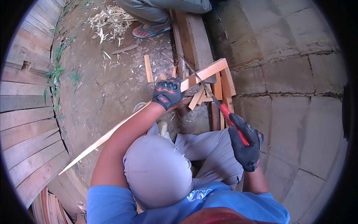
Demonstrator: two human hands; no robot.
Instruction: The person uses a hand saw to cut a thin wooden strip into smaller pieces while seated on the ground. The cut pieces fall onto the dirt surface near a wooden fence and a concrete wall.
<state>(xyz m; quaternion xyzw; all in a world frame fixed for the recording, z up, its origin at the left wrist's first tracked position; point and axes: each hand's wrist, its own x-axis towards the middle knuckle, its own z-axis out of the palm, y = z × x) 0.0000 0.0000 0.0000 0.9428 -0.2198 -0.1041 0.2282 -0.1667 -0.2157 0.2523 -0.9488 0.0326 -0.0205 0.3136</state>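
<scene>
My left hand (167, 92), in a black glove with red knuckle pads, presses down on a long thin wooden slat (209, 71) that runs from lower left to upper right. My right hand (247, 145), in a black glove, grips the red handle of a hand saw (209, 90). The saw blade crosses the slat just right of my left hand. Short offcuts of wood (220, 87) lie beneath the slat by the blade. My knees in grey trousers fill the lower middle.
A thick plank (195, 39) lies on the dirt beyond the slat. Another person's foot in a sandal (151, 31) rests at the top, beside wood shavings (110, 24). Wooden boards (26, 123) curve along the left. Concrete block paving (294, 74) covers the right.
</scene>
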